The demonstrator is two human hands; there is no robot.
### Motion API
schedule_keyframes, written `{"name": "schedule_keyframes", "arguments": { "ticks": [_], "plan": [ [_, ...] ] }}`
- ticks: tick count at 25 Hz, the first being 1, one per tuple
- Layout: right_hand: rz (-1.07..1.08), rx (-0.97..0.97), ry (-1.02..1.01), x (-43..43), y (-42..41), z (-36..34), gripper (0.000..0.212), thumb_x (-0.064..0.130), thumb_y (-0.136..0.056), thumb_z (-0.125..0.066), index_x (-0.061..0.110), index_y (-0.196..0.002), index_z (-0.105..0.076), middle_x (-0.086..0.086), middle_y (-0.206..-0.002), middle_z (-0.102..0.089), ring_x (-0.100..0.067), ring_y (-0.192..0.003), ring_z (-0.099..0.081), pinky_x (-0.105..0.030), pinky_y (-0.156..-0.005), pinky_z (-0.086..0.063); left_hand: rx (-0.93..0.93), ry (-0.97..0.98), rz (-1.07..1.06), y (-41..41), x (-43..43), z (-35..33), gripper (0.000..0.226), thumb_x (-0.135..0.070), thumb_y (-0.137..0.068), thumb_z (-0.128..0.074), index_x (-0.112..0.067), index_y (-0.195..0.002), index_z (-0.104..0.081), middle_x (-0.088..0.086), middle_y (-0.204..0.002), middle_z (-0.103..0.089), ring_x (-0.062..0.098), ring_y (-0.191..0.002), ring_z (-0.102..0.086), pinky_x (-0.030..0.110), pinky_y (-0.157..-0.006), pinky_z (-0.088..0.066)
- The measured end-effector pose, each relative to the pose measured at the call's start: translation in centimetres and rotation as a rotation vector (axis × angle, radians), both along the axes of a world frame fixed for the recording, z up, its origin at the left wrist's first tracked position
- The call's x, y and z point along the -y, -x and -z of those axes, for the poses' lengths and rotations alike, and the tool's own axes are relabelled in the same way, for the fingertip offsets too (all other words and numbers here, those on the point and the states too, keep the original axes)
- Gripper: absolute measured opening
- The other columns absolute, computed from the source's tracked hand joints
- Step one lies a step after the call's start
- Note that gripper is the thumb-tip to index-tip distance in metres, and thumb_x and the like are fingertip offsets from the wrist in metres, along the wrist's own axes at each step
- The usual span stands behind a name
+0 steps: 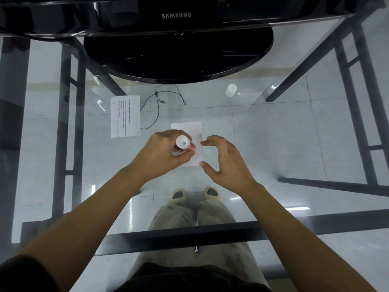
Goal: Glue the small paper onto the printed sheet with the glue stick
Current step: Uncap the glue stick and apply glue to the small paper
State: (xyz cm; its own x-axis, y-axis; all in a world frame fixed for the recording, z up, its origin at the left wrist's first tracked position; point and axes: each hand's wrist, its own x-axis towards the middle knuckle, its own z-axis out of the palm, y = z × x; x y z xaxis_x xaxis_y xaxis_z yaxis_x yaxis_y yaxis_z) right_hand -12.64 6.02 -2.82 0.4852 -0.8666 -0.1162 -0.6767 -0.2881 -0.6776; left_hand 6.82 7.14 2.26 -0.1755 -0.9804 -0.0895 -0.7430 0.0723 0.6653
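On the glass table lies the printed sheet [125,116], at the left of centre, with text running sideways. The small blank white paper [190,129] lies to its right, partly hidden under my hands. My left hand [163,153] is wrapped around a glue stick [183,143] with a red body and a white end that faces the camera, held over the small paper. My right hand [224,160] hovers over the small paper's right edge, fingers spread and curved, holding nothing.
A black Samsung monitor [176,15] on a round black base [179,57] stands at the far side. A small white cap-like object [231,90] lies at the back right. Dark table frame bars and a cable [160,102] show through the glass.
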Motion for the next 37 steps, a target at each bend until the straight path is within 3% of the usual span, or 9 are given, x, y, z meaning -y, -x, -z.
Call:
{"name": "schedule_keyframes", "arguments": {
  "ticks": [10,14,18,21,24,27,32,35,37],
  "plan": [
    [-0.015,0.024,-0.096,0.2,-0.2,-0.6,0.058,0.032,-0.081,-0.067,0.015,-0.129,-0.040,-0.003,-0.132,-0.052,-0.021,-0.118,-0.049,-0.036,-0.104,-0.032,-0.036,-0.088,0.102,0.8,0.5,-0.4,0.020,-0.027,-0.076,-0.073,-0.018,-0.093,-0.066,-0.002,-0.088,-0.071,0.011,-0.075,-0.062,0.021,-0.071,-0.051],
    [-0.031,0.018,-0.098,0.3,-0.1,-0.7,0.060,0.031,-0.082,-0.067,0.014,-0.131,-0.038,-0.002,-0.135,-0.049,-0.022,-0.121,-0.047,-0.036,-0.106,-0.029,-0.057,-0.065,0.025,0.5,1.3,-0.4,0.020,-0.026,-0.076,-0.073,-0.018,-0.093,-0.067,-0.004,-0.086,-0.069,0.008,-0.073,-0.060,0.013,-0.069,-0.046],
    [-0.028,0.014,-0.115,0.4,-0.2,-0.7,0.060,0.032,-0.082,-0.066,0.016,-0.132,-0.036,-0.001,-0.136,-0.049,-0.020,-0.122,-0.046,-0.033,-0.105,-0.027,-0.035,-0.078,0.047,1.0,1.4,-0.2,0.020,-0.027,-0.077,-0.072,-0.019,-0.094,-0.066,-0.003,-0.087,-0.069,0.009,-0.073,-0.058,0.016,-0.070,-0.047],
    [-0.023,0.011,-0.126,0.5,-0.1,-0.6,0.061,0.034,-0.083,-0.065,0.019,-0.134,-0.035,-0.001,-0.139,-0.046,-0.021,-0.125,-0.043,-0.040,-0.108,-0.028,-0.049,-0.059,0.043,0.8,1.6,-0.2,0.018,-0.028,-0.076,-0.072,-0.021,-0.090,-0.066,-0.006,-0.083,-0.068,0.005,-0.070,-0.057,0.007,-0.067,-0.043],
    [-0.023,0.014,-0.131,0.6,-0.1,-0.7,0.065,0.034,-0.083,-0.064,0.021,-0.138,-0.031,-0.001,-0.142,-0.043,-0.021,-0.128,-0.041,-0.040,-0.109,-0.026,-0.059,-0.098,0.101,1.1,1.2,-0.2,0.018,-0.029,-0.075,-0.072,-0.022,-0.090,-0.065,-0.009,-0.082,-0.066,0.002,-0.072,-0.057,0.009,-0.067,-0.044],
    [-0.045,0.008,-0.123,0.8,-0.1,-0.7,0.068,0.032,-0.082,-0.066,0.019,-0.138,-0.030,-0.001,-0.142,-0.042,-0.021,-0.128,-0.040,-0.037,-0.109,-0.025,-0.068,-0.074,0.016,0.8,1.6,-0.2,0.020,-0.028,-0.076,-0.073,-0.021,-0.093,-0.066,-0.008,-0.085,-0.067,0.001,-0.070,-0.058,0.005,-0.067,-0.043],
    [-0.018,0.048,-0.142,1.0,-0.4,-0.9,0.075,0.029,-0.078,-0.071,0.016,-0.137,-0.028,-0.001,-0.141,-0.042,-0.021,-0.126,-0.043,-0.041,-0.108,-0.028,-0.062,-0.125,0.070,1.1,1.8,-0.2,0.026,-0.029,-0.076,-0.073,-0.017,-0.098,-0.065,-0.001,-0.088,-0.068,0.010,-0.075,-0.061,0.018,-0.071,-0.049],
    [0.009,0.091,-0.169,1.0,-0.6,-1.2,0.082,0.024,-0.076,-0.074,0.011,-0.139,-0.024,0.000,-0.143,-0.039,-0.021,-0.127,-0.043,-0.042,-0.110,-0.027,-0.060,-0.050,-0.018,0.6,2.4,-0.3,0.021,-0.028,-0.076,-0.074,-0.018,-0.093,-0.067,-0.006,-0.084,-0.068,0.004,-0.067,-0.060,0.009,-0.066,-0.047],
    [0.031,0.109,-0.194,1.0,-0.6,-1.3,0.086,0.024,-0.075,-0.075,0.011,-0.139,-0.020,0.001,-0.142,-0.041,-0.020,-0.127,-0.044,-0.043,-0.111,-0.029,-0.091,-0.103,0.000,0.5,2.3,-0.2,0.022,-0.031,-0.074,-0.075,-0.020,-0.092,-0.068,-0.007,-0.083,-0.068,0.002,-0.069,-0.062,0.009,-0.066,-0.049]
  ]
}}
